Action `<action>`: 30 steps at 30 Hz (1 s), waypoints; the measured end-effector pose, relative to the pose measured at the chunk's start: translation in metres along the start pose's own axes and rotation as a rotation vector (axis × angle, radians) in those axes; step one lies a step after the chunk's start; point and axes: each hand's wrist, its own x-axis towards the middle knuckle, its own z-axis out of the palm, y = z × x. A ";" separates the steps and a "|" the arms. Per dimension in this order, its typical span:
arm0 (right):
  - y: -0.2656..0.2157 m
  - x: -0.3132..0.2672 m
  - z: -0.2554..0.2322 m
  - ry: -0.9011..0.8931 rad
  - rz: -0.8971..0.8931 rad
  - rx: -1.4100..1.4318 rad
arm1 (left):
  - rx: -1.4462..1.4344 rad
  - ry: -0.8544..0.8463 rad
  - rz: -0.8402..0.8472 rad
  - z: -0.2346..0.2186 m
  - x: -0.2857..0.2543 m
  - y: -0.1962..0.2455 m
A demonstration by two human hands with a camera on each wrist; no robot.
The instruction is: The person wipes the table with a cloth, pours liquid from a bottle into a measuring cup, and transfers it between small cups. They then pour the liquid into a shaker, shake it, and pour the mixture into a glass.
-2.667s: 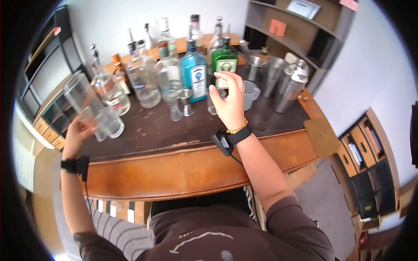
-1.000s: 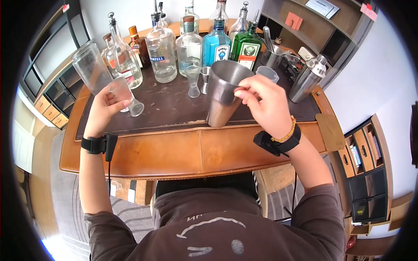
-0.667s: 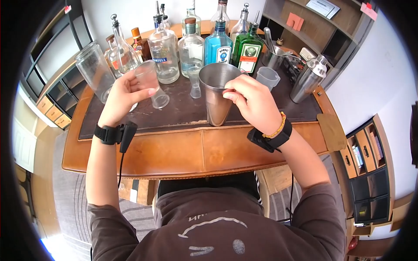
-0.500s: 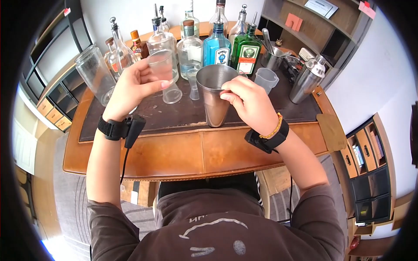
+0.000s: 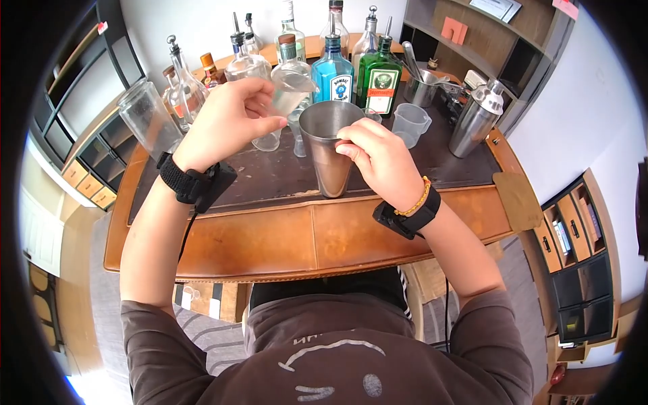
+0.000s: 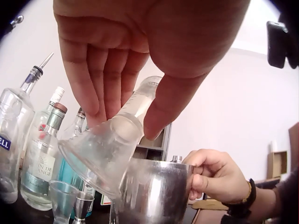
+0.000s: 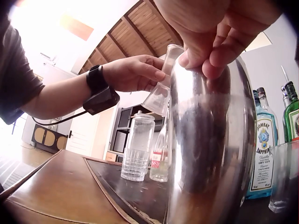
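My left hand holds a clear double-ended jigger between thumb and fingers. The jigger leans toward a tall metal shaker tin, its upper cup close to the tin's rim in the head view. My right hand pinches that rim from the right, thumb outside. The tin stands upright near the front edge of the dark desk top. Just behind the jigger is a second clear jigger, next to a small metal jigger. Both palms are partly turned away in the head view.
Several bottles line the back, including a blue gin bottle and a green bottle. On the left is a tall glass jar. To the right are a clear measuring cup, a metal cocktail shaker and a tin with tools.
My right hand has taken hold of the shaker tin and brought it to the front middle. My left hand has carried the jigger rightward from the left side to the tin, tilting it.
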 end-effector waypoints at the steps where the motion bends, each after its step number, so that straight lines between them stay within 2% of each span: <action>1: 0.000 0.000 0.000 0.002 0.000 0.002 | 0.075 -0.011 0.012 0.000 0.001 0.003; 15: 0.002 -0.001 0.001 0.035 0.007 -0.011 | 0.546 0.113 0.307 0.002 0.003 0.006; 17: 0.002 -0.002 0.002 0.040 0.000 -0.009 | 0.647 0.143 0.415 0.003 0.004 0.003; 21: 0.000 -0.003 0.002 0.034 0.012 -0.010 | 0.759 0.172 0.501 0.006 0.003 0.007; 23: 0.000 -0.003 0.003 0.040 0.012 0.000 | 0.814 0.218 0.632 0.007 0.006 0.007; 24: 0.000 -0.003 0.003 0.046 0.012 0.010 | 0.815 0.218 0.632 0.008 0.008 0.007; 26: -0.001 -0.003 0.003 0.048 0.007 0.013 | 0.909 0.285 0.781 0.008 0.011 0.008; 30: -0.003 -0.004 0.003 0.056 0.013 0.019 | 0.960 0.346 0.825 0.013 0.009 0.010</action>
